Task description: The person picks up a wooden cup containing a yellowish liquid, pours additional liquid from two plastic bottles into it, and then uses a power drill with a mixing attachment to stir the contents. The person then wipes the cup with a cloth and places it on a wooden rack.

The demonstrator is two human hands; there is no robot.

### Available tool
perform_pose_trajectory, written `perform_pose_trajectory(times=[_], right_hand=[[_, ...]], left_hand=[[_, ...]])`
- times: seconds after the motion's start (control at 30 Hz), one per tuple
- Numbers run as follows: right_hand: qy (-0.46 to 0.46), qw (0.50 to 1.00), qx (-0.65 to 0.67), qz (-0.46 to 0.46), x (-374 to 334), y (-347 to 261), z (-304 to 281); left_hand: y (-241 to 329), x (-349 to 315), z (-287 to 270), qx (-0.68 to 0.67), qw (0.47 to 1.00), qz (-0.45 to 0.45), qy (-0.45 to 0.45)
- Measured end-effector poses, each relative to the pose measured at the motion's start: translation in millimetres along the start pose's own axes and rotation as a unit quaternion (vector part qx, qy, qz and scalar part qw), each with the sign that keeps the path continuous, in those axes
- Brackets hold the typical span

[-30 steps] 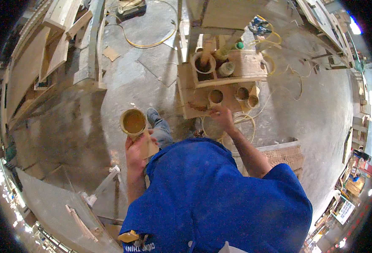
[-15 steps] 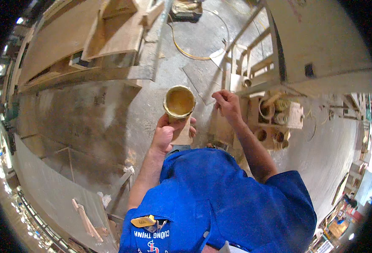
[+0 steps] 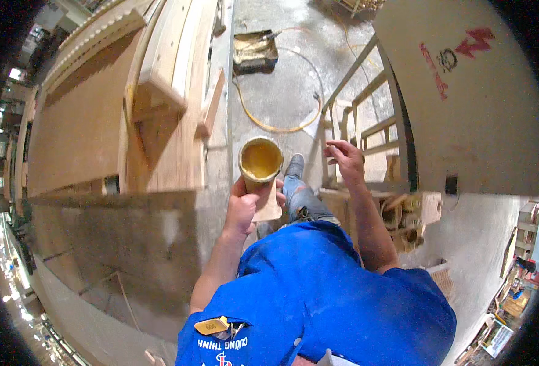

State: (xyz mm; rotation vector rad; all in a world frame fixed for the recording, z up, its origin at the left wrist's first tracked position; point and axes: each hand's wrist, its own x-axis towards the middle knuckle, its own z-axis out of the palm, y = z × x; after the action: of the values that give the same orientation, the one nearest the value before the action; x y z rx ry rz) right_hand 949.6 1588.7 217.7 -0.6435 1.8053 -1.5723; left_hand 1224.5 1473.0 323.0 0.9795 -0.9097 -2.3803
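My left hand (image 3: pixel 245 206) grips a round cup (image 3: pixel 260 162) with yellow glue-like liquid inside, held upright in front of my chest. My right hand (image 3: pixel 344 160) is raised to the right of the cup, fingers spread, holding nothing, close to a wooden frame (image 3: pixel 367 131). Between my hands I see my jeans-clad leg and shoe (image 3: pixel 294 168) stepping over the concrete floor. My blue shirt (image 3: pixel 318 293) fills the lower part of the view.
Long wooden panels and boards (image 3: pixel 159 110) lie to the left. A yellow hose (image 3: pixel 282 125) loops on the floor near a tool box (image 3: pixel 254 52). A big pale board (image 3: pixel 465 97) with red marks stands at right, a crate of containers (image 3: pixel 404 216) below it.
I have walked forward, away from the crate of containers, which now lies behind my right arm. The cup stays in my left hand; my right hand has lifted off the crate.
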Motion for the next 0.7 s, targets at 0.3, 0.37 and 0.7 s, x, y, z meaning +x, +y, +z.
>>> perform_pose_trajectory(times=[0.3, 0.37, 0.7], right_hand=[[-0.11, 0.894, 0.418, 0.12, 284.2, -81.0, 14.9], [-0.182, 0.822, 0.527, 0.112, 307.5, -146.5, 27.7], [-0.218, 0.905, 0.36, 0.063, 557.3, -142.3, 34.6]], left_hand=[[68.9, 164.6, 37.8, -0.004, 0.995, 0.041, 0.086], [85.7, 186.6, 50.7, -0.033, 0.993, 0.057, 0.101], [169.2, 388.0, 84.0, -0.062, 0.99, 0.077, 0.104]])
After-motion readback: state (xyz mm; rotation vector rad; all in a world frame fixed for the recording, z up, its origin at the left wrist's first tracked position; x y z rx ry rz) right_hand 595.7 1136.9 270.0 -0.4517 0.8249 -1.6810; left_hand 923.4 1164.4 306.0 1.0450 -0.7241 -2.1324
